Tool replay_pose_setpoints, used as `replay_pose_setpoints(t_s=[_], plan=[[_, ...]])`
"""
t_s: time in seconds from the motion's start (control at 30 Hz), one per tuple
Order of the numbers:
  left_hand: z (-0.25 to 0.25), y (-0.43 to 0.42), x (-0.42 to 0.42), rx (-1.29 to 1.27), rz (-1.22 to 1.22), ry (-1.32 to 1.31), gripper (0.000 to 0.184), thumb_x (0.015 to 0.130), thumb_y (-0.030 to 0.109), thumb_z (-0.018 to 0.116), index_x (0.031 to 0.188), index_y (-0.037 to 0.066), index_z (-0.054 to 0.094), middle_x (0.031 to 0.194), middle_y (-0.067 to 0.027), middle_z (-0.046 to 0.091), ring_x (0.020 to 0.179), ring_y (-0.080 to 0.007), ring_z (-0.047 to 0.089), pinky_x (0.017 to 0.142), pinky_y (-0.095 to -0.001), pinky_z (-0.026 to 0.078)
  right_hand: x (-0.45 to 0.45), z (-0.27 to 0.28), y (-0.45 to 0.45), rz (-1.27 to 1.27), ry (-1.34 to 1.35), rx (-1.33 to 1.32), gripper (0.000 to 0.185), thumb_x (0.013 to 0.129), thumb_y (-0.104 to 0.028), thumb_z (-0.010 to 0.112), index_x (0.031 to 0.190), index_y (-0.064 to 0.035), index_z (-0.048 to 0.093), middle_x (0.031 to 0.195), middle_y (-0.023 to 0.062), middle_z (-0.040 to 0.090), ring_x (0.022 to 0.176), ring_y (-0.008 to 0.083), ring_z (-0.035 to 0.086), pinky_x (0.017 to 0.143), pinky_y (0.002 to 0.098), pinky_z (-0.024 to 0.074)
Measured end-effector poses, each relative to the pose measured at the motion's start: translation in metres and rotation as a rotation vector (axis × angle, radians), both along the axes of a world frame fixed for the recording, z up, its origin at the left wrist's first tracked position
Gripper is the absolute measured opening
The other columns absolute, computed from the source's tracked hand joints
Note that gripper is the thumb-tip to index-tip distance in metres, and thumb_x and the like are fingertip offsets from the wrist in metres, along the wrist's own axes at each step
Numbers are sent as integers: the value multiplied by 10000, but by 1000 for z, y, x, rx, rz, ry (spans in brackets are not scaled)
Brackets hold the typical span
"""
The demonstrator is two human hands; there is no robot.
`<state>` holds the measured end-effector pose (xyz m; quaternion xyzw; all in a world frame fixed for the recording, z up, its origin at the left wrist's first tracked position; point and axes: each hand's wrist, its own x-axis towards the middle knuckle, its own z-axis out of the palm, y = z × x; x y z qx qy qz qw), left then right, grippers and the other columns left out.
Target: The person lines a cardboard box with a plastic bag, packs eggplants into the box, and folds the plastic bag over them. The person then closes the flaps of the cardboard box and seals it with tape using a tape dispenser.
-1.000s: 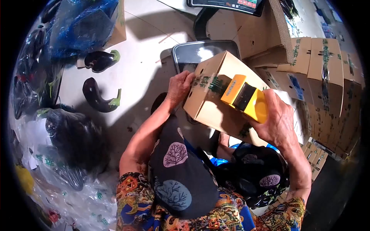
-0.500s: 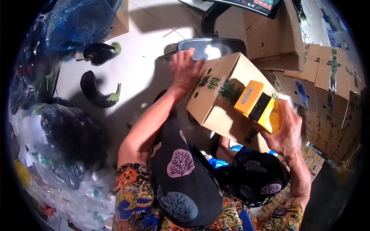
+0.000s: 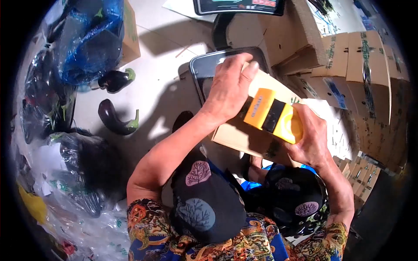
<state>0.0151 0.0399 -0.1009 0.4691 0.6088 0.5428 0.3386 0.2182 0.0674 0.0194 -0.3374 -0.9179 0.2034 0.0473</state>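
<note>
A cardboard box [image 3: 237,135] with green print is tilted in front of me. My left hand [image 3: 230,85] grips its far left edge, fingers bent over it and thumb on the top. In my right hand [image 3: 309,137] is a yellow tape dispenser [image 3: 265,114] with a black middle band, held against the box's upper face. The dispenser's working edge is hidden from me. Behind the box shows the dark tray of a scale [image 3: 198,65], with its display [image 3: 239,6] on a post above.
Two eggplants [image 3: 114,81] [image 3: 114,117] lie on the pale floor to the left. Bags of eggplants [image 3: 91,48] and clear plastic wrap [image 3: 87,230] fill the left side. Cartons [image 3: 370,87] are stacked at right. A dark patterned cloth covers my knees [image 3: 209,204].
My left hand has moved right and closed over the box's edge. The box has turned, so its printed end face is now hidden. The tape dispenser has shifted slightly left.
</note>
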Motion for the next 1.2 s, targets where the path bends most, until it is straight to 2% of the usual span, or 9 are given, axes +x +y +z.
replay_pose_setpoints(t_s=[0.07,0.1,0.13,0.27,0.37,0.47,0.67,0.87,1.2], plan=[[-5,7,4,-22,-90,318,527,1006,448,443,1302,16,495,1267,-210,536,1193,-349,527,1033,-406,403,2,0,3,11,-25,33,500,600,-143,725,1045,-25,529,853,185,613,782,394,634,679,444,521],[2,7,2,-70,-133,349,561,996,454,453,1329,2,471,1295,-225,510,1235,-357,497,1049,-415,392,0,1,4,23,-33,27,492,597,-145,730,1026,-29,520,844,186,607,775,395,631,669,454,514],[-2,9,3,-40,-86,376,507,963,384,554,1324,42,458,1257,-230,528,1161,-415,530,957,-474,463,-1,1,5,34,-41,17,484,594,-148,734,1007,-33,510,834,188,601,768,396,627,660,464,508],[1,15,-3,-234,-140,161,465,991,407,458,1355,117,457,1247,-247,570,1179,-410,547,1007,-452,425,0,9,9,56,-92,-7,486,654,-150,737,1047,-37,473,860,202,603,737,405,620,648,487,498],[5,13,-3,-269,-159,200,481,996,444,379,1352,131,461,1298,-228,560,1214,-404,532,1041,-433,397,10,9,12,89,-59,-30,483,676,-161,736,1063,-45,471,859,195,598,758,409,617,647,493,493],[2,14,-3,-231,-125,386,388,1011,388,374,1256,114,500,1188,-218,605,1129,-404,568,981,-439,431,33,7,16,115,-57,-15,495,674,-160,736,1080,-67,469,867,181,595,771,398,616,651,487,495],[4,14,-3,-216,-99,450,319,1020,325,383,1195,94,517,1080,-212,621,1056,-408,581,924,-443,443,143,25,11,-11,-139,4,499,696,-250,764,1055,-79,463,869,152,568,784,376,596,665,463,475],[14,12,0,-296,-94,488,381,1016,386,367,1225,106,519,1041,-208,638,980,-368,631,898,-416,462,234,-21,7,-154,-89,0,463,739,-340,742,1017,-69,491,833,143,566,795,365,602,680,438,477],[17,13,-3,-291,-114,525,426,1020,389,365,1260,73,521,1113,-189,629,1035,-313,603,944,-373,439,245,-101,-7,-269,174,-204,472,752,-257,756,1063,-43,472,894,190,597,878,416,623,743,464,508]])
